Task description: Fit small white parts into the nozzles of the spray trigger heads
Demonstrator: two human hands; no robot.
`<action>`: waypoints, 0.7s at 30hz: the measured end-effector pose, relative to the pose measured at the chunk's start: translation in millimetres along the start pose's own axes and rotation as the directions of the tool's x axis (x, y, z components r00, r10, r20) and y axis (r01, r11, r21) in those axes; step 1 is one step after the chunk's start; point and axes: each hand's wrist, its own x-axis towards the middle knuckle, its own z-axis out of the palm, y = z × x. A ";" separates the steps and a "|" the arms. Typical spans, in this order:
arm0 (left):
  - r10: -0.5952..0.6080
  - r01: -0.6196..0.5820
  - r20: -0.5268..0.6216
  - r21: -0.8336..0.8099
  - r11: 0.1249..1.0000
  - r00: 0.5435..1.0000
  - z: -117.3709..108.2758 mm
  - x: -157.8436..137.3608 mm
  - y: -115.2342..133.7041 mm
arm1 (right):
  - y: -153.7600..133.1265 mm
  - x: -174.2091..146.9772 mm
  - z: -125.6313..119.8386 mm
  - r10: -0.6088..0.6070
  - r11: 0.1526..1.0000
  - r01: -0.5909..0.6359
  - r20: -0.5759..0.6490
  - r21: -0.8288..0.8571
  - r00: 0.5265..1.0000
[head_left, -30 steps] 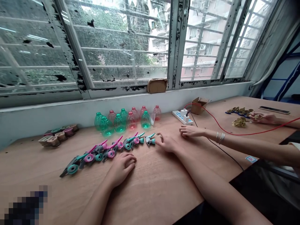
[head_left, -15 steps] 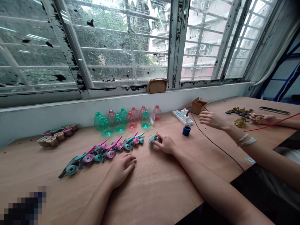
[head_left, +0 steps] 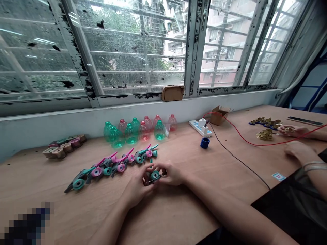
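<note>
Fingers (head_left: 163, 166) of the left hand (head_left: 136, 186) and right hand (head_left: 174, 174) were clamped on a teal spray head (head_left: 155, 175) between them in the head view, presumably to steady it. I noted similar heads (head_left: 96, 172) lined up leftward, likely for reach, on a wooden bench (head_left: 186, 216) below peeling window frames (head_left: 194, 51).

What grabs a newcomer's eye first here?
Probably the see-through green and red bottles, standing grouped by the wall below the window, with the pink-and-teal row of trigger heads in front. Then the teal head held between the left hand and right hand, and the red cable curving across the table's right side.
</note>
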 end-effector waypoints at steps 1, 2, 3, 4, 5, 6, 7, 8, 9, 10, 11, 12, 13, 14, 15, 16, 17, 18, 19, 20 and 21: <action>0.001 -0.001 0.001 -0.002 1.000 1.000 -0.1 0.4 -0.5 | 1.0 0.1 -0.1 0.007 1.000 -0.007 -0.003 0.009 1.000; 0.002 -0.002 0.001 -0.001 1.000 1.000 -0.3 0.6 -1.2 | 1.5 0.1 -0.5 0.012 1.000 -0.012 -0.001 0.016 1.000; 0.004 -0.004 0.001 0.002 1.000 1.000 -0.5 0.6 -1.9 | 1.4 0.1 -1.3 0.014 1.000 -0.014 0.003 0.022 1.000; 0.005 -0.005 0.002 0.006 1.000 1.000 -0.8 0.4 -2.6 | 0.8 -0.1 -2.4 0.017 1.000 -0.017 0.008 0.026 1.000; 0.006 -0.006 0.001 0.012 1.000 1.000 -1.1 -0.1 -3.4 | 0.1 -0.4 -3.9 0.020 0.999 -0.020 0.012 0.031 1.000; 0.007 -0.007 0.000 0.021 1.000 1.000 -1.6 -0.7 -4.1 | -0.7 -0.9 -5.8 0.022 0.999 -0.023 0.015 0.041 1.000; 0.007 -0.007 -0.005 0.032 0.999 1.000 -2.1 -1.5 -4.9 | -1.1 -1.5 -8.1 0.024 0.998 -0.025 0.016 0.055 1.000; 0.006 -0.006 -0.011 0.045 0.999 1.000 -2.6 -2.3 -5.6 | -1.0 -2.2 -10.8 0.026 0.997 -0.027 0.012 0.069 1.000; 0.004 -0.003 -0.018 0.060 0.998 1.000 -3.1 -3.0 -6.3 | -0.2 -3.1 -13.9 0.030 0.996 -0.031 0.003 0.079 1.000; 0.002 0.000 -0.025 0.075 0.997 1.000 -3.6 -3.6 -7.0 | 1.5 -4.0 -17.1 0.039 0.996 -0.038 -0.008 0.083 0.999; -0.001 0.004 -0.032 0.092 0.996 0.999 -4.0 -3.9 -7.7 | 3.9 -4.9 -20.3 0.054 0.995 -0.052 -0.022 0.083 0.998; -0.005 0.009 -0.036 0.109 0.994 0.999 -4.4 -4.0 -8.3 | 6.9 -5.8 -23.2 0.078 0.994 -0.075 -0.032 0.084 0.996; -0.011 0.015 -0.039 0.123 0.992 0.999 -4.7 -4.0 -8.9 | 10.1 -6.5 -25.6 0.114 0.990 -0.111 -0.041 0.084 0.993; -0.019 0.024 -0.043 0.132 0.991 0.999 -5.0 -3.8 -9.5 | 13.2 -7.1 -27.6 0.155 0.985 -0.151 -0.051 0.079 0.987; -0.028 0.034 -0.049 0.135 0.990 0.998 -5.3 -3.5 -9.9 | 15.8 -7.4 -29.2 0.191 0.980 -0.187 -0.064 0.062 0.979; -0.037 0.045 -0.058 0.130 0.990 0.998 -5.7 -3.3 -10.3 | 17.4 -7.4 -30.4 0.214 0.977 -0.212 -0.083 0.032 0.973; -0.046 0.054 -0.068 0.120 0.991 0.997 -6.0 -3.0 -10.6 | 17.9 -7.3 -31.3 0.221 0.975 -0.223 -0.104 -0.010 0.970; -0.051 0.060 -0.079 0.109 0.992 0.996 -6.2 -2.8 -10.8 | 17.4 -7.0 -32.0 0.210 0.974 -0.218 -0.123 -0.056 0.970; -0.053 0.062 -0.089 0.100 0.993 0.995 -6.4 -2.7 -10.8 | 15.8 -6.8 -32.5 0.189 0.974 -0.202 -0.131 -0.097 0.973; -0.052 0.060 -0.093 0.095 0.994 0.994 -6.5 -2.6 -10.7 | 13.5 -6.7 -32.6 0.169 0.975 -0.184 -0.125 -0.125 0.978; -0.048 0.057 -0.093 0.094 0.994 0.995 -6.5 -2.5 -10.4 | 11.0 -6.7 -32.3 0.155 0.976 -0.169 -0.108 -0.136 0.982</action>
